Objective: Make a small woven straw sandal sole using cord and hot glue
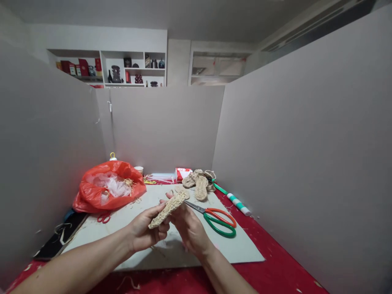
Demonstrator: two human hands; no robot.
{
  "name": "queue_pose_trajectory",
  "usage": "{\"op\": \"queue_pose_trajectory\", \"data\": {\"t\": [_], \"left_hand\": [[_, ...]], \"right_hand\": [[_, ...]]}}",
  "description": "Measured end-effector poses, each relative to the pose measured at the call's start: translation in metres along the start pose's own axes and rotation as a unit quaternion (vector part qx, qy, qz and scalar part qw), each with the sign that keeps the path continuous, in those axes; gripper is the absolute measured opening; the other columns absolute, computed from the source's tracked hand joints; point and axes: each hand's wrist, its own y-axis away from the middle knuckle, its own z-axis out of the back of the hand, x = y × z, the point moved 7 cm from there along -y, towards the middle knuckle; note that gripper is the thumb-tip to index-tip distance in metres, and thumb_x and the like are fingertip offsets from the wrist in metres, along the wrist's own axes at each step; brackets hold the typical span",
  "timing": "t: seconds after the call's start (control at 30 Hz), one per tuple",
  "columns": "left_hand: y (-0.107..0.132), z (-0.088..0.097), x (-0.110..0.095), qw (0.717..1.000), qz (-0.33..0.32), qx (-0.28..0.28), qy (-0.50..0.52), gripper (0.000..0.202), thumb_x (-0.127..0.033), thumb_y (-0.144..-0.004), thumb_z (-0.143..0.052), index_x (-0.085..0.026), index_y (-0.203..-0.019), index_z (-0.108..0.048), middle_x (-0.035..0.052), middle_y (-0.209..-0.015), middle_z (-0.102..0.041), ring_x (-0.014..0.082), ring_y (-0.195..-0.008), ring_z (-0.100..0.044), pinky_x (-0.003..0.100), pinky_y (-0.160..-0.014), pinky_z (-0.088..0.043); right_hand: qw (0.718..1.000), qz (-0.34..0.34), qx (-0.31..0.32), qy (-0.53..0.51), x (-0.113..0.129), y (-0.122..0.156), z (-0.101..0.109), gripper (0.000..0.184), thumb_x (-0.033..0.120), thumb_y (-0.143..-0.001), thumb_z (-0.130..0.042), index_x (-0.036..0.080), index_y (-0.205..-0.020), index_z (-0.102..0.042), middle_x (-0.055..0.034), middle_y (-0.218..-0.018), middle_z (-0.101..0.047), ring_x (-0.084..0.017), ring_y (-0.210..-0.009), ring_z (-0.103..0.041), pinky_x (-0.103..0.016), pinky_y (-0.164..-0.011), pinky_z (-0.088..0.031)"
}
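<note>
Both hands hold one woven straw sole (168, 209) above the grey board (239, 245). My left hand (146, 232) grips its lower end, fingers curled under it. My right hand (187, 228) closes on its upper part, thumb up by the tip. Scissors (218, 218) with red and green handles lie on the board just right of my right hand, blades pointing left.
A red plastic bag (105, 190) with white plastic and straw sits at the back left. Several finished straw soles (199, 183) lie at the back. A green-and-white stick (235, 200), a small red scissors (104, 218), a paper cup (139, 169) and a red-white box (183, 173) lie around. Grey partitions enclose the table.
</note>
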Motion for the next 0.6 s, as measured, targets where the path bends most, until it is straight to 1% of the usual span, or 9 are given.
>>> {"op": "queue_pose_trajectory", "data": {"t": [0.07,0.13,0.2,0.23,0.3,0.37,0.47,0.53,0.6], "left_hand": [[0.004,-0.003,0.004,1.000,0.002,-0.002,0.002,0.029,-0.035,-0.089,-0.053,-0.014,-0.071,-0.054,-0.0067,-0.048,-0.040,0.0030,-0.035,-0.031,0.014,-0.038,-0.021],[0.006,-0.001,0.014,1.000,0.016,-0.006,-0.009,0.031,-0.038,-0.089,-0.051,-0.014,-0.070,-0.055,-0.0058,-0.047,-0.041,0.0038,-0.033,-0.032,0.015,-0.037,-0.022],[0.009,0.005,0.025,0.999,0.035,-0.016,-0.032,0.030,-0.038,-0.086,-0.051,-0.012,-0.073,-0.058,-0.0012,-0.052,-0.051,0.0060,-0.035,-0.041,0.017,-0.038,-0.029],[0.011,0.010,0.030,0.998,0.040,-0.023,-0.047,0.030,-0.037,-0.085,-0.052,-0.010,-0.077,-0.061,0.0026,-0.057,-0.057,0.0082,-0.039,-0.048,0.018,-0.041,-0.035],[0.015,0.021,0.033,0.996,0.033,-0.041,-0.077,0.034,-0.038,-0.084,-0.051,-0.007,-0.086,-0.064,0.0100,-0.070,-0.066,0.0136,-0.050,-0.060,0.022,-0.049,-0.044],[0.019,0.034,0.025,0.992,-0.001,-0.068,-0.108,0.040,-0.044,-0.084,-0.051,-0.007,-0.093,-0.065,0.0129,-0.079,-0.069,0.0176,-0.061,-0.066,0.025,-0.056,-0.048],[0.025,0.048,-0.001,0.976,-0.099,-0.109,-0.159,0.047,-0.054,-0.083,-0.054,-0.010,-0.094,-0.065,0.0108,-0.084,-0.069,0.0168,-0.070,-0.065,0.026,-0.064,-0.049],[0.028,0.049,-0.017,0.958,-0.167,-0.118,-0.201,0.047,-0.056,-0.081,-0.058,-0.010,-0.090,-0.066,0.0089,-0.082,-0.068,0.0160,-0.072,-0.062,0.026,-0.067,-0.048],[0.029,0.046,-0.028,0.938,-0.217,-0.117,-0.245,0.041,-0.051,-0.079,-0.065,-0.010,-0.081,-0.067,0.0059,-0.076,-0.065,0.0146,-0.070,-0.058,0.025,-0.066,-0.046]], "right_hand": [[1.000,0.002,0.010,0.021,-0.004,0.002,-0.002,0.037,0.037,-0.079,-0.073,0.024,-0.113,-0.067,-0.0067,-0.106,-0.073,-0.024,-0.103,-0.063,-0.040,-0.093,-0.043],[0.999,0.001,0.011,0.043,-0.010,0.003,0.001,0.029,0.034,-0.078,-0.075,0.020,-0.103,-0.071,-0.0049,-0.094,-0.074,-0.022,-0.093,-0.065,-0.037,-0.089,-0.046],[0.998,-0.005,0.005,0.066,-0.017,0.002,0.007,0.022,0.033,-0.083,-0.070,0.016,-0.098,-0.069,-0.0038,-0.089,-0.072,-0.019,-0.084,-0.066,-0.036,-0.082,-0.051],[0.997,-0.008,0.000,0.076,-0.020,0.002,0.011,0.022,0.032,-0.086,-0.067,0.015,-0.100,-0.067,-0.0041,-0.092,-0.070,-0.019,-0.083,-0.066,-0.037,-0.079,-0.053],[0.995,-0.007,-0.015,0.095,-0.022,0.000,0.018,0.023,0.030,-0.091,-0.060,0.015,-0.109,-0.062,-0.0057,-0.105,-0.066,-0.019,-0.087,-0.066,-0.038,-0.076,-0.055],[0.994,-0.002,-0.030,0.109,-0.021,-0.002,0.022,0.026,0.029,-0.092,-0.058,0.016,-0.114,-0.059,-0.0070,-0.114,-0.063,-0.021,-0.093,-0.064,-0.040,-0.078,-0.055],[0.991,-0.007,-0.041,0.125,-0.017,-0.004,0.023,0.028,0.030,-0.092,-0.058,0.016,-0.116,-0.058,-0.0076,-0.115,-0.062,-0.021,-0.094,-0.064,-0.041,-0.079,-0.054],[0.989,-0.016,-0.047,0.137,-0.016,-0.004,0.024,0.028,0.031,-0.092,-0.058,0.016,-0.116,-0.058,-0.0074,-0.114,-0.063,-0.021,-0.092,-0.064,-0.040,-0.078,-0.055],[0.987,-0.024,-0.055,0.150,-0.017,-0.004,0.026,0.027,0.031,-0.092,-0.058,0.016,-0.114,-0.059,-0.0069,-0.111,-0.063,-0.020,-0.090,-0.065,-0.039,-0.076,-0.055]]}}
